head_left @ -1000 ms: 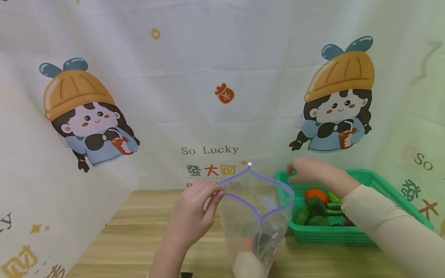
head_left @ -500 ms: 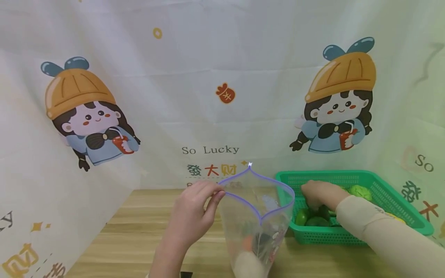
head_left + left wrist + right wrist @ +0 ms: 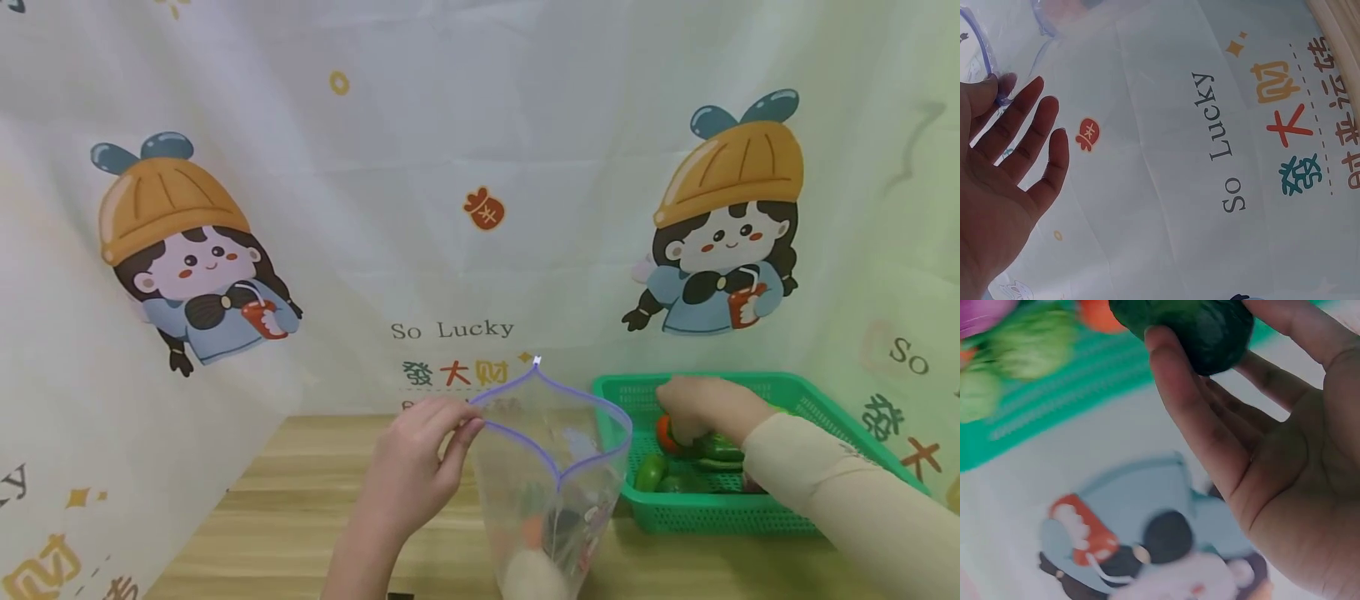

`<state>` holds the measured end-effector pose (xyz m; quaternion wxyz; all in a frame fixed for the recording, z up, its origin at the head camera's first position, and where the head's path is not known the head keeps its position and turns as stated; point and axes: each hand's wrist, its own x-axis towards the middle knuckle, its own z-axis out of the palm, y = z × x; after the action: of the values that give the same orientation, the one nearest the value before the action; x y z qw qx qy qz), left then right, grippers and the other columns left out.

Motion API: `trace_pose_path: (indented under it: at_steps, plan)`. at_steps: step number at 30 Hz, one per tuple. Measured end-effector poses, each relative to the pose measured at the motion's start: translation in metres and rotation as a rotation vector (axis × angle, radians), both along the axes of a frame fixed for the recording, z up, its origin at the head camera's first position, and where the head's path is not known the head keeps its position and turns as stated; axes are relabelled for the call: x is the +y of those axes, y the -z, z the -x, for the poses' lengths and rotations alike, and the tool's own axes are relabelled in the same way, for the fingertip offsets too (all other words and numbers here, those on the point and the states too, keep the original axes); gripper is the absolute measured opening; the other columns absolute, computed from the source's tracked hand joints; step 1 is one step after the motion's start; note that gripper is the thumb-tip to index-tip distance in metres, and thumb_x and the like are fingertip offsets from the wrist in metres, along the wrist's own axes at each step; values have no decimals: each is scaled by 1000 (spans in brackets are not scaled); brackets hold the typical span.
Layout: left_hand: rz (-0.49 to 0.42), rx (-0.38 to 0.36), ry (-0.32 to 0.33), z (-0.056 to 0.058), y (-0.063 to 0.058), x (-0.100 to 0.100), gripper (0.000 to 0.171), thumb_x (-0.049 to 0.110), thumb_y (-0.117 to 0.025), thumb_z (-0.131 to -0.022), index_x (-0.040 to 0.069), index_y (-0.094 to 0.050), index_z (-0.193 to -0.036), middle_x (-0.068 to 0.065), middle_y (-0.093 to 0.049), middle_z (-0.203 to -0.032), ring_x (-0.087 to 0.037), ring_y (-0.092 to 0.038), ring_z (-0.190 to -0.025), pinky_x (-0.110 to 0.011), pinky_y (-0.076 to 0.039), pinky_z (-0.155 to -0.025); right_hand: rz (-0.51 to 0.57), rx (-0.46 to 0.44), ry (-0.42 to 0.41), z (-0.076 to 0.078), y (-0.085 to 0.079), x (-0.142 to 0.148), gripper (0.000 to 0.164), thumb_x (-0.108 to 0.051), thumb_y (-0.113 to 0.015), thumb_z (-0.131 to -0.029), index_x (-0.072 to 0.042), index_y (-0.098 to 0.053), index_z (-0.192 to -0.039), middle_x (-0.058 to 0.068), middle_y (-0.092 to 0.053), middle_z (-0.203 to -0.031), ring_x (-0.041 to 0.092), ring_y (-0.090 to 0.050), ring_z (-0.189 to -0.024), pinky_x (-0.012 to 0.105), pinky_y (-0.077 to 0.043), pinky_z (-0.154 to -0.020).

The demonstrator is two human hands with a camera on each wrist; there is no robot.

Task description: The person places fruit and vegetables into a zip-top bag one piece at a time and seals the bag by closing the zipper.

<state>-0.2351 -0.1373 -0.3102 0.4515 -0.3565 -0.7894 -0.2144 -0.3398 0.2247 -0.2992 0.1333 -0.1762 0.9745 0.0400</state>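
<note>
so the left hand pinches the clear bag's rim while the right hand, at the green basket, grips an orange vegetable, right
Not orange: the right hand grips a dark green vegetable, as the right wrist view shows. The rest stands.

"So Lucky" [image 3: 453,330], "發大财" [image 3: 455,372] printed on pale backdrop cloth [image 3: 420,250].

I've got the clear zip bag [image 3: 528,487] upright on my feed, mouth wide open, purple rim, white slider at far corner; L hand [image 3: 420,467] pinches the rim's L edge. Pale, orange & dark contents [image 3: 534,575] show thru low down. R hand [image 3: 705,408] grips a dark green veg [image 3: 1207,331], glossy, rounded, partly cut off in R wrist cam, at the green basket [image 3: 720,514].
</note>
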Motion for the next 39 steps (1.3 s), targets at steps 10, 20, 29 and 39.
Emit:
trace_pose_path:
  at_steps: [10, 20, 29, 39]
  plan:
    - [-1, -3, -4, -2, -1, -3, 3, 11, -77, -96, 13, -75, -98, 2, -77, -92, -11, -71, -86, -30, -62, -80, 452, 352, -94, -56, -65, -25, 51, -28, -76, -97, -1, -64, -138, 22, -72, -128, 36, -68, -110, 59, -59, -97]
    - [10, -19, 5, -2, -4, -3, 2, 15, -75, -99, 13, -77, -100, 3, -77, -94, -13, -72, -89, -30, -62, -84, 880, 658, 101, -136, -50, -24, 59, -39, -78, -99, -16, -60, -150, 15, -70, -133, 29, -75, -107, 26, -62, -81]
    - [8, -11, -14, -5, -2, -5, 6, 11, -79, -94, 15, -77, -98, 3, -77, -93, -12, -72, -88, -31, -62, -82, 1011, 775, 5, -144, -34, -46, 51, -27, -85, -93, -25, -68, -141, 3, -75, -126, -12, -60, -101, 0, -48, -88]
    - [31, -62, -22, -6, -5, -6, 5, 14, -78, -96, 14, -77, -101, 5, -78, -95, -12, -73, -92, -32, -62, -85, 934, 767, -63, -147, -29, -69, 48, -35, -87, -90, -27, -72, -135, -7, -70, -106, 9, -56, -89, 23, -50, -67]
